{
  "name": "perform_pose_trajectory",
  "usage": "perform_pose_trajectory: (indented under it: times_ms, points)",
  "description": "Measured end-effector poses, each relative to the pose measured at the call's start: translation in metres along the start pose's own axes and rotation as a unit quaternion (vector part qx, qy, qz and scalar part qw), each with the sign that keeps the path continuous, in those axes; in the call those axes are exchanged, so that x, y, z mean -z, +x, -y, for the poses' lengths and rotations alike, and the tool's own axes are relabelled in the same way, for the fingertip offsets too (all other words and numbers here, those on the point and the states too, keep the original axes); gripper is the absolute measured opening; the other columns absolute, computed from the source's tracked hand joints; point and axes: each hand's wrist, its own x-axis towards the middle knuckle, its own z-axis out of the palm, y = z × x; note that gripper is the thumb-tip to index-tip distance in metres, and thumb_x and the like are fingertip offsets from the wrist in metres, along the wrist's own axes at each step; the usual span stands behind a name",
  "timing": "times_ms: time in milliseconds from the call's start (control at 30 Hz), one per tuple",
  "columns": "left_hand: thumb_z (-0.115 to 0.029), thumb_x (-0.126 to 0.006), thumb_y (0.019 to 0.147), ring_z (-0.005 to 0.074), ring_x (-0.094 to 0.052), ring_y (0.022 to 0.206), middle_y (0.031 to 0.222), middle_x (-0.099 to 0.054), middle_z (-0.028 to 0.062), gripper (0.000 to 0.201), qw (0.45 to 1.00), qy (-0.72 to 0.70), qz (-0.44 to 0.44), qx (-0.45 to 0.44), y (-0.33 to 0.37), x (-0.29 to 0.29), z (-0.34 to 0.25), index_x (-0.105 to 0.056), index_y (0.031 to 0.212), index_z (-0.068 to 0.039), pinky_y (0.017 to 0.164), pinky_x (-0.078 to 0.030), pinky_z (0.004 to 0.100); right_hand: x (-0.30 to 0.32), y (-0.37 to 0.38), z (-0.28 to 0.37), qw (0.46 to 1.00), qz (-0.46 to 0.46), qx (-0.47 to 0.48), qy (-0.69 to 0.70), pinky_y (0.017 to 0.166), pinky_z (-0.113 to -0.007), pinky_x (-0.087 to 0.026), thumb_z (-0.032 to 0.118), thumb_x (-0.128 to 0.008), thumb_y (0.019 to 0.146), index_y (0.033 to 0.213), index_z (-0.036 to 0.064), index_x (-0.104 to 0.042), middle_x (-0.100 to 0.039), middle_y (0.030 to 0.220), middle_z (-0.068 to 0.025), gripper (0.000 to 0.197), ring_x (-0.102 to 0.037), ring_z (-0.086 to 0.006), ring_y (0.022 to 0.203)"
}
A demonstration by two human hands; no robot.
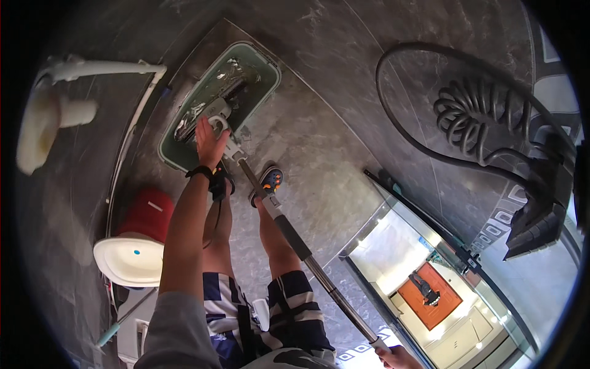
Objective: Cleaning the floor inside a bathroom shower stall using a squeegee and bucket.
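A long mop (292,237) with a grey and silver pole runs from the lower right up to a grey-green tub (275,67). Its head (216,109) lies inside the tub, over shiny water. At the lower end of the pole, by the pale loop-shaped collar, my left hand (212,144) is closed on the mop, fingers partly hidden by the back of the hand. Down at the lower right edge, my right hand (398,358) wraps round the top of the pole. A dark band circles my left wrist.
A white basin (120,261) rests against a red bucket (147,215) at the left, below a white pipe (132,126) on the wall. Coiled black hose (458,120) hangs at the right. A glass panel (424,215) stands lower right. My foot wears a dark clog (271,179).
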Motion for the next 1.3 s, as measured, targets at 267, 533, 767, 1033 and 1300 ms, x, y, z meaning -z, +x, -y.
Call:
perform_pose_trajectory:
  times_ms: [267,533,767,1033,1300]
  points:
    - [-0.043,-0.059,0.081,0.0343,-0.015,0.139,0.149,-0.019,0.0195,0.088,1.000,0.000,0.021,0.003,0.013,-0.025,0.024,-0.016,0.144,0.001,0.112,-0.017,0.0425,-0.009,0.005,-0.016,0.999,-0.028,0.017,-0.003,0.036,-0.026,-0.030,0.038,-0.058,0.089,0.071,0.0076,-0.058,-0.050,0.054,0.0029,0.036,-0.042,-0.0052,0.042]
    - [-0.041,-0.058,0.081,0.0394,-0.039,0.123,0.131,-0.042,0.0262,0.068,0.979,-0.056,0.177,0.080,0.013,-0.044,0.053,-0.038,0.129,0.003,0.102,-0.032,0.0435,-0.018,0.030,-0.055,0.994,-0.059,0.089,-0.010,0.040,-0.027,-0.033,0.034,-0.060,0.088,0.075,0.0056,-0.061,-0.053,0.057,0.0018,0.031,-0.044,-0.0057,0.046]
    - [-0.035,-0.059,0.084,0.0412,-0.046,0.116,0.123,-0.049,0.0264,0.060,0.983,-0.164,0.076,-0.011,-0.007,-0.069,0.038,-0.042,0.127,0.003,0.095,-0.038,0.0438,-0.003,0.026,-0.074,0.994,-0.068,0.083,-0.017,0.048,-0.029,-0.036,0.026,-0.061,0.085,0.091,0.0010,-0.067,-0.058,0.064,-0.0003,0.027,-0.047,-0.0064,0.056]
    - [-0.037,-0.060,0.086,0.0276,-0.058,0.098,0.116,-0.054,0.0181,0.053,0.823,-0.402,0.142,0.376,-0.135,-0.045,-0.009,-0.046,0.124,-0.002,0.085,-0.046,0.0383,0.021,0.012,-0.031,0.962,-0.160,0.117,-0.190,0.042,-0.030,-0.041,0.052,-0.062,0.084,0.070,0.0014,-0.061,-0.052,0.048,-0.0036,0.052,-0.052,-0.0114,0.041]
    - [-0.043,-0.052,0.088,0.0244,-0.056,0.052,0.065,-0.057,0.0099,0.039,0.612,-0.652,0.179,0.410,-0.196,-0.048,-0.118,-0.054,0.086,-0.004,0.051,-0.048,0.0364,0.022,-0.047,-0.063,0.863,-0.292,0.323,-0.258,0.068,-0.042,-0.051,0.035,-0.074,0.074,0.116,0.0082,-0.057,-0.068,0.084,-0.0143,0.053,-0.066,-0.0351,0.080]
